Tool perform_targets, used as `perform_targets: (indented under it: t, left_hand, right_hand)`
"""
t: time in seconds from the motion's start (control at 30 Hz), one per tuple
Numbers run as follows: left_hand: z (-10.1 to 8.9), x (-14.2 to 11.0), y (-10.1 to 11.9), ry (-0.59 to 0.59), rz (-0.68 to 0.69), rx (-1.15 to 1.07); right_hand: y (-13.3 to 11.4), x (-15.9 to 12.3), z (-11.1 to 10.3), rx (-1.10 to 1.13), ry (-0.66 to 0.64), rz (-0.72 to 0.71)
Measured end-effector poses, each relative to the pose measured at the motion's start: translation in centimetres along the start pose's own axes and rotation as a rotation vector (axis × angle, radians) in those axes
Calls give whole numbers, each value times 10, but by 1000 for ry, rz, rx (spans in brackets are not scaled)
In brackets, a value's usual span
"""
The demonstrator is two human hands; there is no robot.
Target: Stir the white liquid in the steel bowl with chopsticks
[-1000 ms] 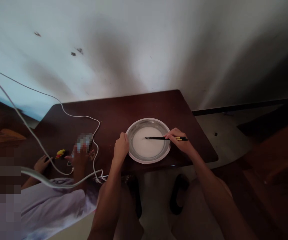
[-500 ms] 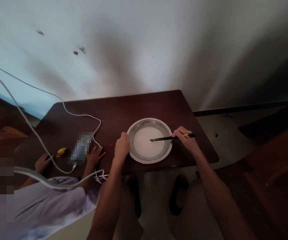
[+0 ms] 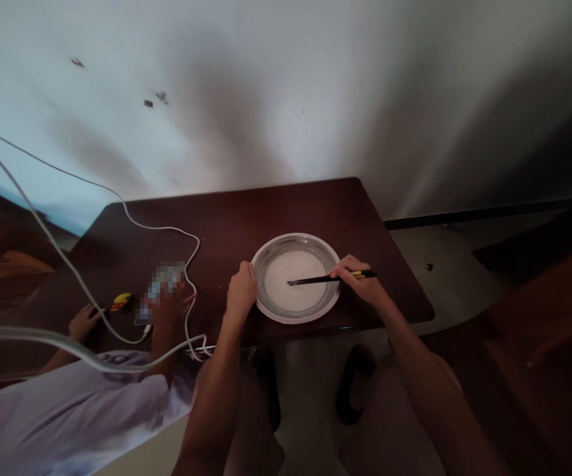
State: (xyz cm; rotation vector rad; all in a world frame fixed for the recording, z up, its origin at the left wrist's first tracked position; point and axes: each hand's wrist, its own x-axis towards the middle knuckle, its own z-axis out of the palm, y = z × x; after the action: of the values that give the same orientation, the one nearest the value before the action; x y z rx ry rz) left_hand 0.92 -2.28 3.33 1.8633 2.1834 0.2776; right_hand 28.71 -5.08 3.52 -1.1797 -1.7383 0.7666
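Bowl [image 3: 296, 318] sits on table [image 3: 286, 205] between my hands, near front edge, within easy reach. My left hand [image 3: 242, 289] grips its rim, likely steadying it; my right [image 3: 358, 277] holds chopsticks [image 3: 310, 280] slanted over the rim, tips at white liquid [image 3: 293, 264].

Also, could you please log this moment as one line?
left hand: gripping bowl rim; right hand: holding chopsticks, tips at white contents; nearby: white cable, yellow-and-red object

Milky white liquid [image 3: 295, 301] in a silvery bowl [image 3: 334, 296], on a dark red-brown table [image 3: 231, 215]
Chopsticks [image 3: 311, 280] black, banded yellow near one end; cables [image 3: 166, 229] white; small object [image 3: 122, 299] yellow and red; shirt [image 3: 72, 423] pale lavender, dark-printed
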Motion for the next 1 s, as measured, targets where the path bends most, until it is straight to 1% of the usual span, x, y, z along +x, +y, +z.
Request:
perform_targets:
  t: [0.07,0.13,0.2,0.27,0.37,0.4,0.47,0.57,0.63,0.73,0.77,0.8,0.87,0.93,1.0]
  left_hand:
    - [0,0,0,2,-5,5]
    - [1,1,-1,3,-3,7]
    - [1,1,-1,7,0,4]
    - [1,1,-2,12,-1,-5]
    - [1,1,-1,16,-5,-11]
    - [0,1,0,15,-5,-12]
    - [0,0,0,12,-4,-13]
    - [-1,0,1,3,-8,-10]
    - [0,0,0,-2,-13,-10]
    - [0,1,0,-3,-16,-3]
    - [0,1,0,-4,-16,-1]
    - [0,0,0,-6,-18,0]
    - [-1,0,0,-11,-16,0]
    - [-1,0,0,-12,-12,1]
    - [-1,0,0,-14,-10,-1]
  right_hand:
    - [0,1,1,-51,1,-20]
    - [0,1,-1,-84,71,-15]
    - [1,1,-4,-69,125,7]
    - [0,1,-5,-28,105,27]
    - [-1,0,-1,-11,3,18]
    - [-2,0,0,-26,-10,8]
    - [-1,0,0,-71,20,-5]
    - [1,1,-4,-76,119,19]
    - [1,0,-4,-37,107,32]
    - [-1,0,0,-19,1,8]
    - [-2,0,1,-35,-14,-3]
    - [-2,0,1,-57,-7,-10]
    - [-1,1,0,-85,62,-7]
    - [0,2,-3,-66,121,16]
    - [0,1,-4,-15,101,35]
